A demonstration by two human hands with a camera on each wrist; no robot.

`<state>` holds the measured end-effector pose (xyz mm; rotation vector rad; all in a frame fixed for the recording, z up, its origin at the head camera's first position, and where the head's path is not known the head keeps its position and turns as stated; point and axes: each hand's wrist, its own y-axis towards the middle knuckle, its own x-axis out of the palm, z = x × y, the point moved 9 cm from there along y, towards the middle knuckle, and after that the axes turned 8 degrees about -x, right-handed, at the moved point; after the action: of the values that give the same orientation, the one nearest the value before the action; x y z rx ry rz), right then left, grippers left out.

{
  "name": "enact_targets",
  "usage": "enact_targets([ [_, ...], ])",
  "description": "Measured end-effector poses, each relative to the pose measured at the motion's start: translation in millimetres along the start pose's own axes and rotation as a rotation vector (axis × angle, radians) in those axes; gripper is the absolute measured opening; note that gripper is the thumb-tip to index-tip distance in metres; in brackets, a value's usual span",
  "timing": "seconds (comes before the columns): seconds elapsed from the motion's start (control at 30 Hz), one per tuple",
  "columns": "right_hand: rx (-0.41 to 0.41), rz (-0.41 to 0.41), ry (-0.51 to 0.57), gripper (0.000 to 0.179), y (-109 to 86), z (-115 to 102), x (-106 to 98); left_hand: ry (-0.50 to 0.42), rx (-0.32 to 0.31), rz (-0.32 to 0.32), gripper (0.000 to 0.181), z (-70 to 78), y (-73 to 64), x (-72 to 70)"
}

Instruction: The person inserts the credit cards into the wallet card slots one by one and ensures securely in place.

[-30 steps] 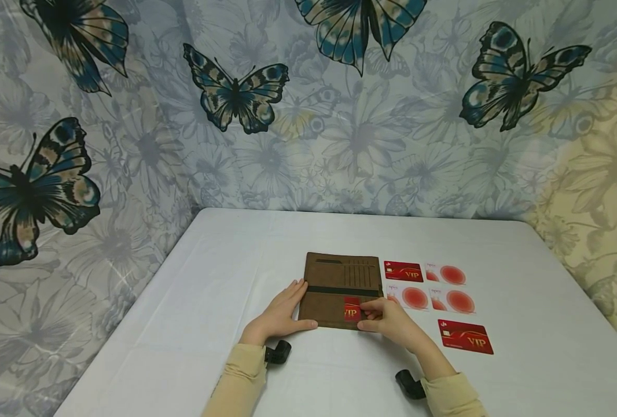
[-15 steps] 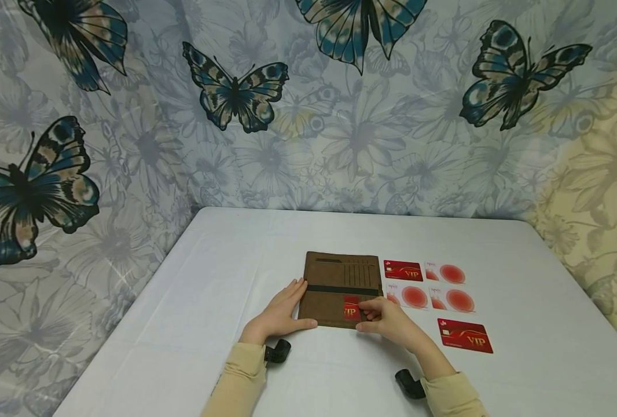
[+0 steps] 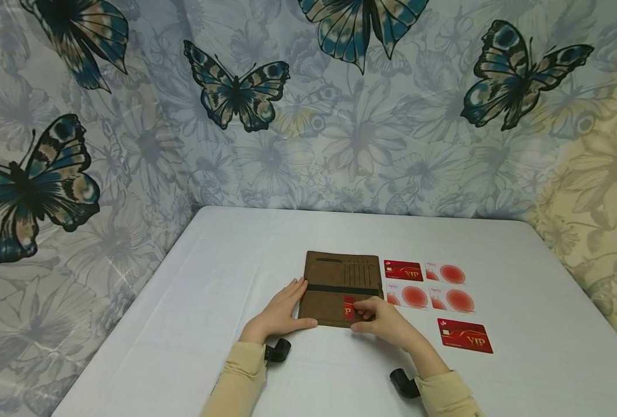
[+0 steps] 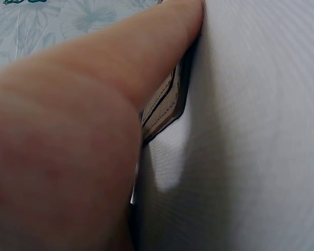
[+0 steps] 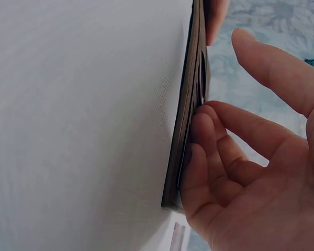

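Observation:
A brown wallet (image 3: 334, 270) lies unfolded on the white table. Part of a red card (image 3: 348, 308) shows in the wallet's near half; its left part is hidden in a slot. My right hand (image 3: 386, 321) presses bent fingertips at the card's right edge. In the right wrist view the thumb (image 5: 267, 63) stands away from the fingers (image 5: 199, 162), which touch the wallet's edge. My left hand (image 3: 279, 313) steadies the wallet from the left, fingers outstretched along its side and thumb at the front edge. The left wrist view shows a wallet corner (image 4: 165, 107) beyond this hand.
Right of the wallet lie a red VIP card (image 3: 403, 270) and several white cards with red discs (image 3: 460, 300). Another red VIP card (image 3: 465, 336) is nearer the front right. Behind the table (image 3: 225, 231) hangs a butterfly-patterned backdrop (image 3: 360, 145).
My right hand has moved slightly left. The red card has slid left with it, deeper into the slot, so less of its lettering shows. My left hand and the wallet look unmoved.

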<state>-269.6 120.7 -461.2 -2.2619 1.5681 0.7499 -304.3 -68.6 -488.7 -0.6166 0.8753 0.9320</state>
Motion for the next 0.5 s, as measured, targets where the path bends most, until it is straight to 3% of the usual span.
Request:
enact_targets([
  [0.5,0.010,-0.007,0.000,0.052,-0.4,-2.5,1.0,0.000,-0.003,-0.002,0.095,-0.1,1.5,0.1],
])
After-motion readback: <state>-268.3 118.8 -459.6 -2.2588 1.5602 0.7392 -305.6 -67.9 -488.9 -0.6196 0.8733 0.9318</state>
